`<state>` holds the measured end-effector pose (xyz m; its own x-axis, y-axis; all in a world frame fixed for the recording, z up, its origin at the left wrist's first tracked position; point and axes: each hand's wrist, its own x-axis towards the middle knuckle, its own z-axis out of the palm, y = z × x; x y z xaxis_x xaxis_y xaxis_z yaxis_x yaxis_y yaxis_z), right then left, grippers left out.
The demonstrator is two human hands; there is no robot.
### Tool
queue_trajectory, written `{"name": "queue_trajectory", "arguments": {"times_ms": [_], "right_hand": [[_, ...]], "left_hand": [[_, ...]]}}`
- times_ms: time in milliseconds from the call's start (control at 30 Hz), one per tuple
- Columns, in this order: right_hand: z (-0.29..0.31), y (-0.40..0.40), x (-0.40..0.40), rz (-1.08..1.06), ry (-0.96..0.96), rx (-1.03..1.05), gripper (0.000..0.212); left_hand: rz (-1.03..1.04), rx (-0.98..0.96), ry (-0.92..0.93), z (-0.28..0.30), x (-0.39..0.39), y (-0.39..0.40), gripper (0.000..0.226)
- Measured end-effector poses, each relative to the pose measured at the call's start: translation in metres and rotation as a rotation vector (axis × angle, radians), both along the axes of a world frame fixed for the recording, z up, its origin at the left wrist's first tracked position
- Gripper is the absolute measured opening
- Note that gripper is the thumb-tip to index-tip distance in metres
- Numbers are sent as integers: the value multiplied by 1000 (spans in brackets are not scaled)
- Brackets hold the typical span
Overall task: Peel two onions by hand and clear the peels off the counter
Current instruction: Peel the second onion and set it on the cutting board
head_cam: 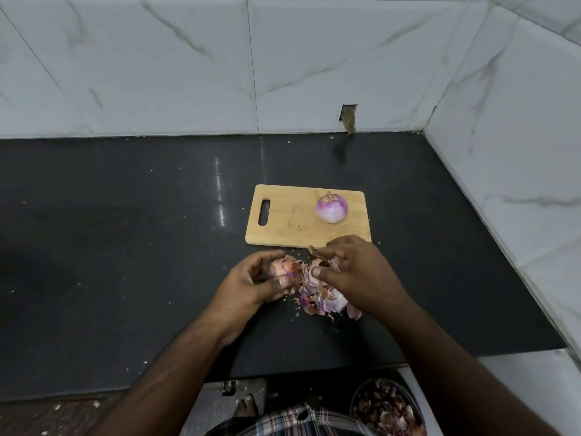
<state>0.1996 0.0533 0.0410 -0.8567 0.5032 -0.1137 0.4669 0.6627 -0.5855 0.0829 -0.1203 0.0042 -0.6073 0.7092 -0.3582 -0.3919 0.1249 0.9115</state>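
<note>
A peeled purple-white onion point(332, 208) rests on the right part of a wooden cutting board point(289, 221). In front of the board, my left hand point(251, 284) grips a second onion point(284, 268) that still has papery skin on it. My right hand point(355, 272) pinches a strip of peel point(309, 273) that hangs off that onion. Under my right hand, a heap of loose purple peels point(327, 302) lies on the black counter point(125, 247).
A bin full of onion peels point(386, 407) stands on the floor at the lower right, below the counter's front edge. Small peel crumbs dot the counter. White marble-look tiled walls close off the back and right side.
</note>
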Motion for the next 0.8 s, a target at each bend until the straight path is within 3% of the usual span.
{"name": "queue_trajectory", "arguments": {"times_ms": [133, 333, 433, 600, 800], "right_hand": [[4, -14, -7, 105, 34, -249, 58], [-15, -23, -11, -89, 248, -587, 42], [-18, -22, -12, -106, 265, -574, 39], [-17, -21, -12, -11, 246, -633, 52], [-20, -18, -13, -86, 362, -729, 37]], "left_hand": [[-10, 125, -178, 2, 0, 3, 49], [-1, 182, -322, 2, 0, 5, 40], [-1, 186, -340, 3, 2, 7, 35], [-7, 205, -299, 5, 2, 7, 46], [-18, 194, -283, 8, 1, 9, 34]]}}
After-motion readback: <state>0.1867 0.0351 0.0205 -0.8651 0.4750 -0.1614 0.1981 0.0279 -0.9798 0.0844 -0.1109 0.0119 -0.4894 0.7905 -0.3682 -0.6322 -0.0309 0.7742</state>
